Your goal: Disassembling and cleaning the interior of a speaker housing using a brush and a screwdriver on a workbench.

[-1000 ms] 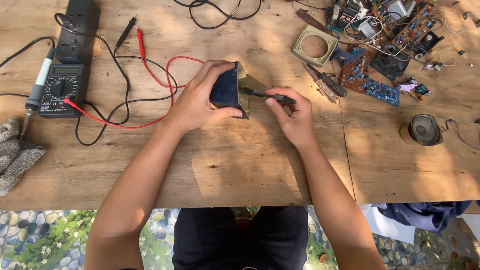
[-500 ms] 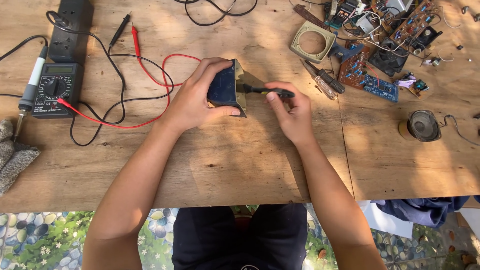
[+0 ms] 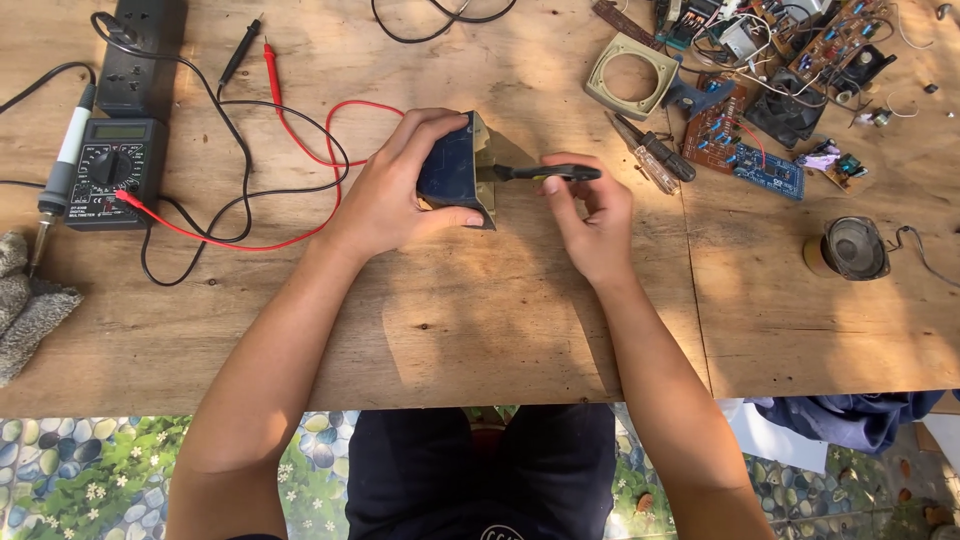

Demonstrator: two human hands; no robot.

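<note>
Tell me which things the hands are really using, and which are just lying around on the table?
In use:
- blue circuit board, held on edge by the left hand
- black-handled screwdriver, held by the right hand, tip at the board

Lying about:
- multimeter with red and black leads
- soldering iron
- power strip
- square fan frame
- small speaker
- grey cloth

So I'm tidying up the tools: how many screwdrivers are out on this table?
2: one black-handled screwdriver in the right hand, one clear-handled screwdriver lying just right of it. More may hide in the clutter.
</note>
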